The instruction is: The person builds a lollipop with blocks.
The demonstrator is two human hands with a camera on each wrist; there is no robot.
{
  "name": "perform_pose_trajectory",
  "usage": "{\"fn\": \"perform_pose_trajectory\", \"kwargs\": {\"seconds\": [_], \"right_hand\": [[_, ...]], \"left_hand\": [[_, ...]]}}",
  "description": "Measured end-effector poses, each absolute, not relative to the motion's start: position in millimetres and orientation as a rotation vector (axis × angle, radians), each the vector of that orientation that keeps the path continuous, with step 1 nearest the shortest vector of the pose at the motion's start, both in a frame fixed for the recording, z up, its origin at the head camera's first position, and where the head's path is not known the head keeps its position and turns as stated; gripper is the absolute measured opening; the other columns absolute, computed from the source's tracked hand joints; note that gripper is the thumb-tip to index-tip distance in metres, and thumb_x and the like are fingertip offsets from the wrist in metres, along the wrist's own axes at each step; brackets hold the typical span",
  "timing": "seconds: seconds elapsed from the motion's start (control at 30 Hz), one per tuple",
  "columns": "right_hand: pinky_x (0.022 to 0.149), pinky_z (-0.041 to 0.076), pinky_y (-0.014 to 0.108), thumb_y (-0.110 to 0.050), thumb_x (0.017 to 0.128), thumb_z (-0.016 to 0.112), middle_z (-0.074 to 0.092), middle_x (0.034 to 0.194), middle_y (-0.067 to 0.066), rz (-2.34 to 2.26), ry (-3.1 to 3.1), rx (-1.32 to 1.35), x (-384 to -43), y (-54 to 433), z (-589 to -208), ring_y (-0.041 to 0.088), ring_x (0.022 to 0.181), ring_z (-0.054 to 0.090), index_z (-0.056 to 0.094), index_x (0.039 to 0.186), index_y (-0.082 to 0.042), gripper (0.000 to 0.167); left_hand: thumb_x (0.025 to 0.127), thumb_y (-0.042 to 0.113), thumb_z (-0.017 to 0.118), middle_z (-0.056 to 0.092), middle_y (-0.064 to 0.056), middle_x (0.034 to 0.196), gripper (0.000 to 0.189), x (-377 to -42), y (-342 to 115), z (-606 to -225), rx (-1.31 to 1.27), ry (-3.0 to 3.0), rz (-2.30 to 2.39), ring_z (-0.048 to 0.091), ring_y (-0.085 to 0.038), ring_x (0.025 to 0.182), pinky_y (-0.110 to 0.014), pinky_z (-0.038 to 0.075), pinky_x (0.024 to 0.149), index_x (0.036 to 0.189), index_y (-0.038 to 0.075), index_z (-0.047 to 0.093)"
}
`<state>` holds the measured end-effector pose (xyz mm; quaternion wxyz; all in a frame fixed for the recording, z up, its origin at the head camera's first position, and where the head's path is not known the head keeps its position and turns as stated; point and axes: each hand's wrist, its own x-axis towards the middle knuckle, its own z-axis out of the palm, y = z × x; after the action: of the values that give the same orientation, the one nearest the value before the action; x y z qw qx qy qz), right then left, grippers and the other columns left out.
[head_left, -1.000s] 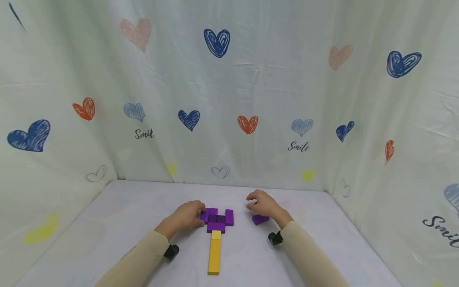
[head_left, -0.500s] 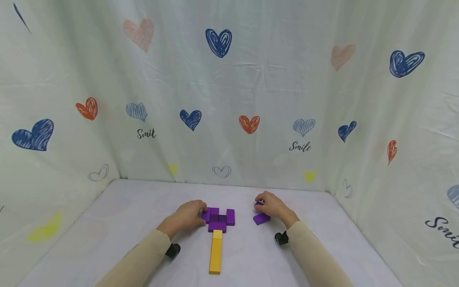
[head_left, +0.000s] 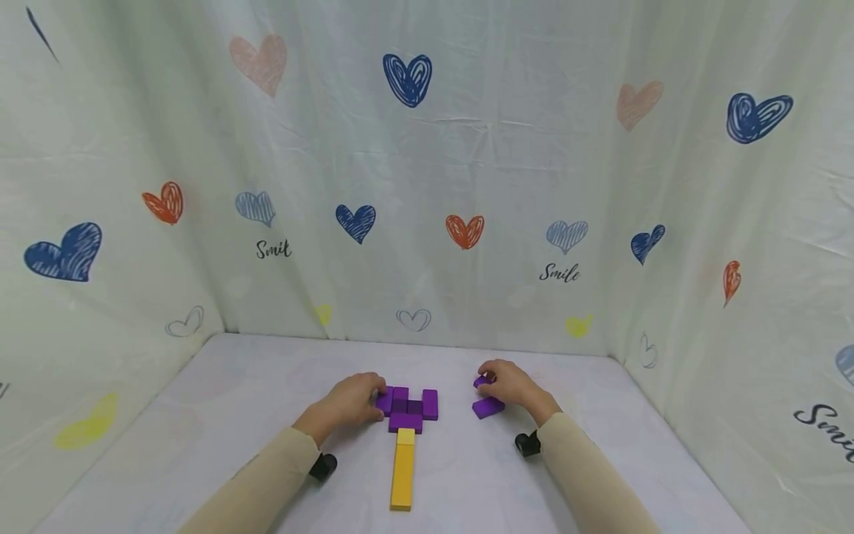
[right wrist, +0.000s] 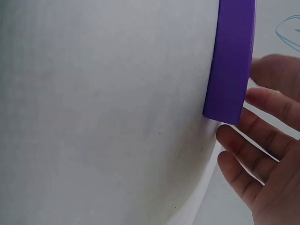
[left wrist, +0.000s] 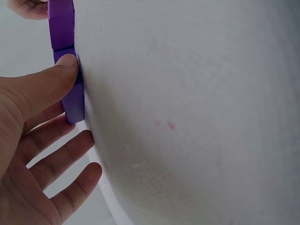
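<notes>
My left hand [head_left: 348,400] pinches the leftmost purple block [head_left: 384,400] of a flat cluster, with its thumb on the near side in the left wrist view. Against that block stands another upright purple block [head_left: 401,394], and a crosswise purple block [head_left: 405,423] lies below. Two dark purple squares [head_left: 414,407] fill the middle, with a purple block [head_left: 430,405] on the right side. My right hand [head_left: 510,383] holds a small purple block [head_left: 482,381] between thumb and fingers. Just in front of it lies a loose purple block [head_left: 488,407], which hides the right fingertips in the right wrist view.
Below the cluster, a short light-yellow block [head_left: 405,437] and a long yellow block [head_left: 402,478] run in line toward the front. The white tabletop [head_left: 287,371] is bounded by a heart-printed curtain [head_left: 414,282] behind and at both sides.
My right hand has shifted right and its fingers have come together on the small purple block, then drawn slightly nearer. The left hand stays on its block. The head view has shifted a little.
</notes>
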<state>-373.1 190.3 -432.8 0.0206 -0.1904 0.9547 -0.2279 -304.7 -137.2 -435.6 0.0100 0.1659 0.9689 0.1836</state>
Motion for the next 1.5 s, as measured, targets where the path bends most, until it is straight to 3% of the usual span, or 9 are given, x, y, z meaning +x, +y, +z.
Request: {"fn": "perform_pose_trajectory", "kwargs": {"seconds": [0.5, 0.8, 1.1, 1.5], "right_hand": [[0.084, 0.050, 0.038, -0.014, 0.087, 0.067, 0.064, 0.098, 0.004, -0.739, 2.882, -0.766, -382, 164, -438, 0.018, 0.090, 0.057, 0.065, 0.114, -0.001, 0.030], [0.086, 0.050, 0.042, -0.006, 0.083, 0.065, 0.061, 0.117, 0.010, -0.693, 2.838, -0.736, -382, 151, -433, 0.022, 0.097, 0.057, 0.065, 0.119, -0.007, 0.036], [0.089, 0.049, 0.040, -0.011, 0.087, 0.068, 0.064, 0.112, 0.005, -0.688, 2.837, -0.827, -388, 141, -436, 0.019, 0.100, 0.058, 0.067, 0.113, -0.008, 0.026], [0.088, 0.050, 0.036, -0.018, 0.087, 0.070, 0.064, 0.101, -0.003, -0.691, 2.791, -0.865, -390, 111, -434, 0.014, 0.093, 0.056, 0.067, 0.114, -0.010, 0.028]], "left_hand": [[0.077, 0.023, 0.081, 0.063, -0.003, 0.108, 0.036, -305, -136, -436, 0.533, 3.018, 0.583, 0.058, -0.024, 0.103, -0.045, 0.046, 0.096, 0.107, 0.012, 0.065], [0.076, 0.023, 0.081, 0.063, -0.002, 0.107, 0.035, -305, -135, -435, 0.509, 3.030, 0.564, 0.058, -0.023, 0.101, -0.044, 0.047, 0.095, 0.106, 0.013, 0.065], [0.076, 0.023, 0.081, 0.063, -0.002, 0.107, 0.035, -304, -137, -435, 0.509, 3.021, 0.566, 0.058, -0.023, 0.101, -0.045, 0.047, 0.095, 0.106, 0.013, 0.065], [0.078, 0.024, 0.080, 0.064, -0.004, 0.111, 0.036, -302, -137, -434, 0.537, 3.023, 0.554, 0.058, -0.025, 0.106, -0.045, 0.046, 0.096, 0.108, 0.012, 0.065]]}}
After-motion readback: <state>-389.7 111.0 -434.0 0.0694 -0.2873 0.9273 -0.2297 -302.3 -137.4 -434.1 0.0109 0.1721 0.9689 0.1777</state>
